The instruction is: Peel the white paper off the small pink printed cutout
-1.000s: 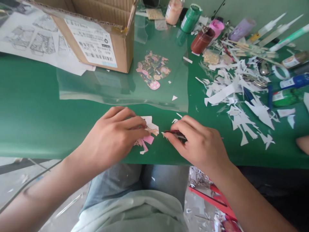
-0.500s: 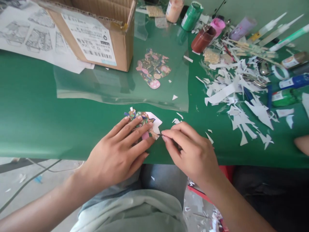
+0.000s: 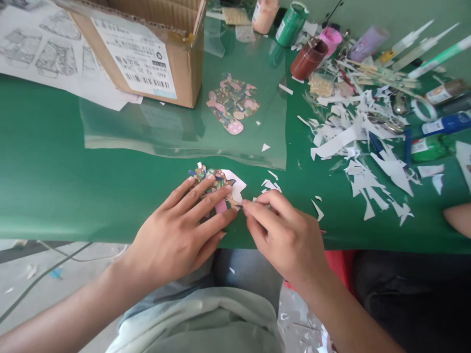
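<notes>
My left hand lies flat with fingers stretched out, pressing on a small colourful paper cutout with a white backing, near the front edge of the green table. My right hand is closed in a pinch, its fingertips right at the cutout's right edge. What the pinch holds is hidden. Small white paper bits lie just behind the right hand.
A clear plastic sheet carrying a cluster of pink cutouts lies behind my hands. A cardboard box and printed sheets are at the back left. White paper scraps, jars and glue tubes fill the right side. Another person's hand shows at the right edge.
My left hand flattened out on the cutout, which now shows its coloured side. My right hand shifted left to the cutout's edge, and the dark thin tool it held is out of sight.
</notes>
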`<state>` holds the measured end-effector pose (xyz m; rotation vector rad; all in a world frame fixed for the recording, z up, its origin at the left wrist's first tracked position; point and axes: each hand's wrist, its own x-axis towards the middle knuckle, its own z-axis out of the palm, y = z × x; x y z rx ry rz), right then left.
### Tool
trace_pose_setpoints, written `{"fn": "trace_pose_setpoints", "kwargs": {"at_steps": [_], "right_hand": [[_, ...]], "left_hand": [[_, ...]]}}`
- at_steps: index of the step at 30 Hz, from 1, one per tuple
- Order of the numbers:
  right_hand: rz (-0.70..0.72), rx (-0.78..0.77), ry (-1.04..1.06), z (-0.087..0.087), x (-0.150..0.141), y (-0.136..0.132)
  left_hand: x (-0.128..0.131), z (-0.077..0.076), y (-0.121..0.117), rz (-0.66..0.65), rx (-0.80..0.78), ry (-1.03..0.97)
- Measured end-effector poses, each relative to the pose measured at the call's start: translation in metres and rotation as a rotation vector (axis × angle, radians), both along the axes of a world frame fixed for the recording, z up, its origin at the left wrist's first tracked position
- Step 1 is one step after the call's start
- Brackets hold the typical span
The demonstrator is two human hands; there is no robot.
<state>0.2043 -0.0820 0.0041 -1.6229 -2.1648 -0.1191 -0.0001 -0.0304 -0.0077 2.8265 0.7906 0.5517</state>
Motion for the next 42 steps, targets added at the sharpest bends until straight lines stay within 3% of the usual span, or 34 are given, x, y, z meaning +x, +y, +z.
{"fn": "trace_pose_setpoints", "kwargs": {"at_steps": [9, 19, 26, 33, 42], "right_hand": [[-0.052, -0.046, -0.176, 0.01, -0.007, -0.011], [-0.065, -0.051, 0.032, 0.005, 0.001, -0.015], [-0.2, -0.033, 0.108, 0.004, -0.003, -0.003], [-0.21, 0.021, 0.006, -0.005, -0.006, 0.006], [-0.205, 0.016, 0.047, -0.005, -0.007, 0.006]], "left_hand": [[0.002, 0.002, 0.0, 0.012, 0.006, 0.01], [0.003, 0.003, 0.0, 0.045, 0.004, -0.01], [0.018, 0.016, -0.012, 0.188, 0.093, 0.04], [0.026, 0.009, -0.006, 0.256, 0.108, 0.024], [0.027, 0.004, -0.006, 0.267, 0.104, -0.029]]}}
